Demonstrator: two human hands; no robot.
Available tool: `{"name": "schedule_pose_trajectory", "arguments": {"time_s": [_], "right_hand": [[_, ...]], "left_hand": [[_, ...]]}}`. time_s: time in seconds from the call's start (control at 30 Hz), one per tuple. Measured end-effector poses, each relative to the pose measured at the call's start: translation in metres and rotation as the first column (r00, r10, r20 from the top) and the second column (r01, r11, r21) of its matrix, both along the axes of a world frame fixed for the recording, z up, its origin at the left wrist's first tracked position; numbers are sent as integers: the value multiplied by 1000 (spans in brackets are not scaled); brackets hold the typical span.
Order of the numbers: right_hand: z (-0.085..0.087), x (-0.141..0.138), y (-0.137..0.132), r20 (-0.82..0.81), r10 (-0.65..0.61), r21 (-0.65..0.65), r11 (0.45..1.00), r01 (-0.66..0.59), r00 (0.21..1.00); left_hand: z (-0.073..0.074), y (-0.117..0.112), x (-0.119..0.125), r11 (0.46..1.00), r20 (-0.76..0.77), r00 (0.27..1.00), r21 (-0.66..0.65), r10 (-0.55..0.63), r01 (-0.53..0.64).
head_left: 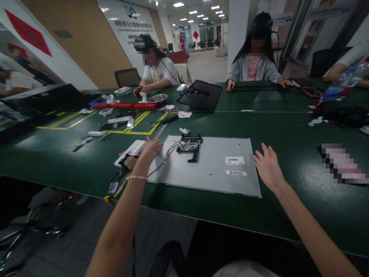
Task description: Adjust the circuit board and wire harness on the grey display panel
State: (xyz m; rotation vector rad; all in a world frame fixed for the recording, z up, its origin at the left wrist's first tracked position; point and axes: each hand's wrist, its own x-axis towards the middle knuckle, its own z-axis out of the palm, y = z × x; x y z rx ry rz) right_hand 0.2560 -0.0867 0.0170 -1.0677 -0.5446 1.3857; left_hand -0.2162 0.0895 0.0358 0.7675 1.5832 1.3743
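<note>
A grey metal panel [213, 169] lies flat on the green table [282, 127], with a small circuit board [189, 144] on its far left part and white labels near its right side. My left hand [149, 151] rests at the panel's left edge, fingers bent over grey cables [168, 151] beside a white box [131, 153]; what it grips is hidden. My right hand [268, 166] hovers at the panel's right edge, fingers spread, holding nothing.
Two people sit across the table, one by a black tray-like frame [200, 95], one with hands on a long black strip [259, 87]. Tools, red parts and a metal bowl [158, 99] lie at the far left over yellow tape lines. A dark bag [340, 113] sits right.
</note>
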Motion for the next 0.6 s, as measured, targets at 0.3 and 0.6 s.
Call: {"name": "schedule_pose_trajectory", "arguments": {"time_s": [0.3, 0.6], "right_hand": [[0, 9, -10, -5, -67, -11, 998, 67, 998], [-1, 17, -16, 39, -106, -35, 994, 107, 994]], "left_hand": [[3, -10, 15, 994, -64, 997, -110, -33, 25], [7, -22, 26, 991, -42, 996, -115, -76, 71]]}}
